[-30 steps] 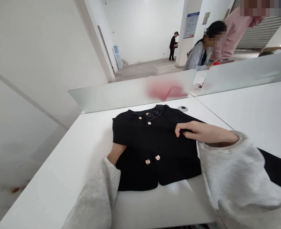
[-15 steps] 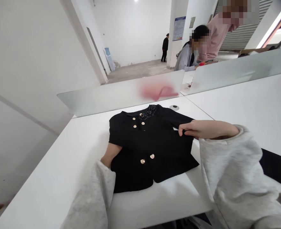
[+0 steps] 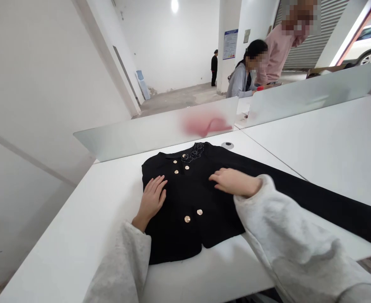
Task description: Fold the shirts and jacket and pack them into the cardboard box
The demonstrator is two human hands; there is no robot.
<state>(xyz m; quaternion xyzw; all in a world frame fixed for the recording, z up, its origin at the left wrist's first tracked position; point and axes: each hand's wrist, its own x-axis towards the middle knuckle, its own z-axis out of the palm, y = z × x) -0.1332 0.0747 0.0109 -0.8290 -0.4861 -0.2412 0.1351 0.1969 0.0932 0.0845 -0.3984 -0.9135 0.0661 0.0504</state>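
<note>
grey sweatshirt sleeves (image 3: 122,263) closest, pushed over both wrists. left hand (image 3: 150,198) flat on the black jacket (image 3: 185,202), fingers spread, no pinch. right hand (image 3: 232,182) flat on the same cloth, fingers a little apart, pinching nothing. jacket lying front up in the middle of the white desk (image 3: 78,248), one long sleeve (image 3: 330,206) stretched far out to the right, over onto the next desk (image 3: 330,143). soft and light by the look of it, so probably quick to slide and fold, and not easy to break. best spots to take hold: the sleeve end or the shoulder edge. shiny gold buttons (image 3: 187,219) down the front, dark flower shapes (image 3: 192,152) at the neck. just past the collar, a round desk hole cover (image 3: 227,145), then a frosted panel (image 3: 160,130). far off, a seated person in grey (image 3: 240,80), a person in pink (image 3: 275,54), and a person in black (image 3: 214,67).
</note>
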